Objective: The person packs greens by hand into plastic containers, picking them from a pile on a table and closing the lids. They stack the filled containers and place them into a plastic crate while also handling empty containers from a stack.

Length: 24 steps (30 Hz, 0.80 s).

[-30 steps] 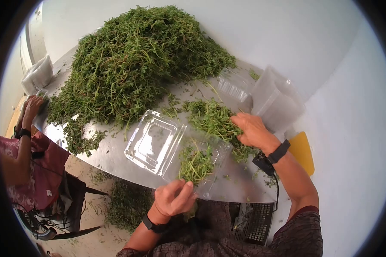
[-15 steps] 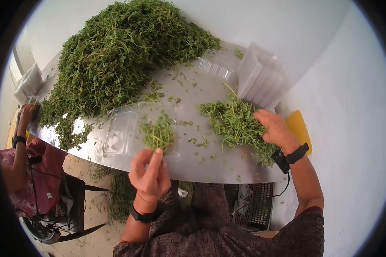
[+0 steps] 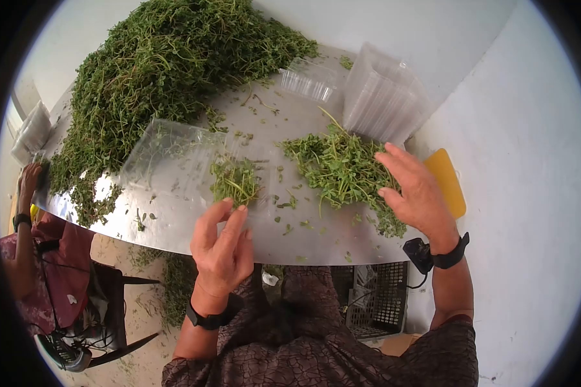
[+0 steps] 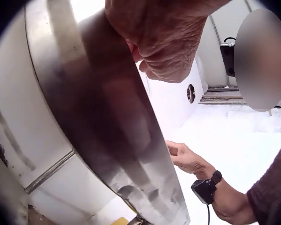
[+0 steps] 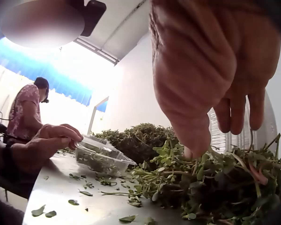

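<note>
My left hand (image 3: 221,248) pinches the near rim of a clear plastic clamshell container (image 5: 117,161) at the table's front edge. Its lid (image 3: 168,151) lies folded back to the left. A small clump of leafy green stems (image 3: 235,180) sits inside the container's base. Over to the right, my right hand (image 3: 419,193) has its fingers extended and thumb apart, at the right side of a loose bunch of the same greens (image 3: 342,168). In the right wrist view, this hand (image 5: 215,70) hangs over the bunch, thumb tip among the leaves.
A large heap of greens (image 3: 174,71) covers the table's back left. Nested clear containers (image 3: 381,93) stand behind the bunch, beside a single container (image 3: 308,80). A yellow board (image 3: 447,184) is at the right. Another person's hand (image 3: 29,180) is at far left.
My left hand has drawn the container leftward, away from the bunch. My right hand pulled the bunch to the right, then loosened its grip and spread its fingers. The head view has shifted.
</note>
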Each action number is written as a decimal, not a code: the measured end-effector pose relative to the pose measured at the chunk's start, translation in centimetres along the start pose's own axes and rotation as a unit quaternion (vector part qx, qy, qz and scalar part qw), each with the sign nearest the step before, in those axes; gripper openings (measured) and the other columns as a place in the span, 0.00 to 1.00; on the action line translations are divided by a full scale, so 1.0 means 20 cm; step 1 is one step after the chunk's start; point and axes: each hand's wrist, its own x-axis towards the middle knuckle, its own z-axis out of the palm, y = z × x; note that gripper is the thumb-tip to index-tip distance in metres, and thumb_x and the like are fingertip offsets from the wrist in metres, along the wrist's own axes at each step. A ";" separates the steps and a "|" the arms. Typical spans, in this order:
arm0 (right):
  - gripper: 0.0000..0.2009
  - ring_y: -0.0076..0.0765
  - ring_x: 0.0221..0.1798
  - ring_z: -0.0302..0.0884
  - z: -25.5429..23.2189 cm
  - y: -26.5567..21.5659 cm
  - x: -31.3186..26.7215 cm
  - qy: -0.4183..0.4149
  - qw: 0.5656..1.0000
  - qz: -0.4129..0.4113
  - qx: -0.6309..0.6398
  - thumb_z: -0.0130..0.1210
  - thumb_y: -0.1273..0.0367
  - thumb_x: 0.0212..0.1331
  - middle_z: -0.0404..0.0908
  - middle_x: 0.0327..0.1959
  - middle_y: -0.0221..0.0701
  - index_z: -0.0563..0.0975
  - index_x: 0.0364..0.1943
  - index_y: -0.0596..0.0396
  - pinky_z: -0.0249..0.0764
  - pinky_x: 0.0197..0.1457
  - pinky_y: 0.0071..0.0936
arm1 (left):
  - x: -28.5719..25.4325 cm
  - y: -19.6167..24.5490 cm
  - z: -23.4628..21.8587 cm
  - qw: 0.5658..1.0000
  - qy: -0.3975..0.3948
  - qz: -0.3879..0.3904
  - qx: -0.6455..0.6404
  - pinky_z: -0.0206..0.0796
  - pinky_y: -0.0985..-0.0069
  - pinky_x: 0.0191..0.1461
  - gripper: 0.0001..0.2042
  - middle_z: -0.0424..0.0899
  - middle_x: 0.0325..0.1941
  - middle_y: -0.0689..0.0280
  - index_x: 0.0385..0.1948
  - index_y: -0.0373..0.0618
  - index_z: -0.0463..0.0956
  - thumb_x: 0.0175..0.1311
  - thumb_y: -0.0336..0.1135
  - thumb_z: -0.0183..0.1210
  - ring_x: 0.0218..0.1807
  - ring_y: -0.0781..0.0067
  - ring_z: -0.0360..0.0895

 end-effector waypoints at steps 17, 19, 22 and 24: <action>0.21 0.50 0.57 0.68 0.08 -0.22 0.17 0.035 0.992 -0.121 -0.022 0.59 0.73 0.47 0.71 0.54 0.45 0.72 0.50 0.59 0.63 0.60 0.39 | -0.04 -0.01 0.02 0.998 0.031 -0.055 0.004 0.65 0.81 0.23 0.20 0.76 0.46 0.54 0.40 0.42 0.79 0.39 0.18 0.60 0.20 0.75 0.72; 0.17 0.48 0.52 0.70 0.08 -0.24 0.24 0.076 0.983 -0.169 -0.014 0.58 0.74 0.48 0.74 0.48 0.43 0.74 0.45 0.60 0.66 0.54 0.39 | -0.03 -0.01 0.03 0.998 0.032 -0.049 0.005 0.65 0.81 0.22 0.19 0.76 0.45 0.54 0.40 0.42 0.79 0.40 0.18 0.61 0.18 0.76 0.72; 0.12 0.46 0.46 0.71 0.12 -0.26 0.36 0.018 0.987 -0.162 -0.007 0.58 0.74 0.47 0.76 0.40 0.40 0.74 0.38 0.59 0.66 0.49 0.39 | -0.03 -0.01 0.03 0.999 0.019 -0.047 0.012 0.66 0.80 0.22 0.18 0.77 0.44 0.55 0.39 0.42 0.79 0.40 0.19 0.61 0.18 0.75 0.73; 0.14 0.49 0.46 0.72 0.17 -0.25 0.44 -0.012 0.987 -0.156 -0.030 0.57 0.75 0.47 0.76 0.42 0.41 0.74 0.41 0.60 0.67 0.49 0.40 | -0.04 -0.03 0.03 1.000 0.008 -0.024 0.003 0.68 0.78 0.23 0.18 0.77 0.43 0.56 0.38 0.42 0.78 0.41 0.20 0.62 0.20 0.72 0.75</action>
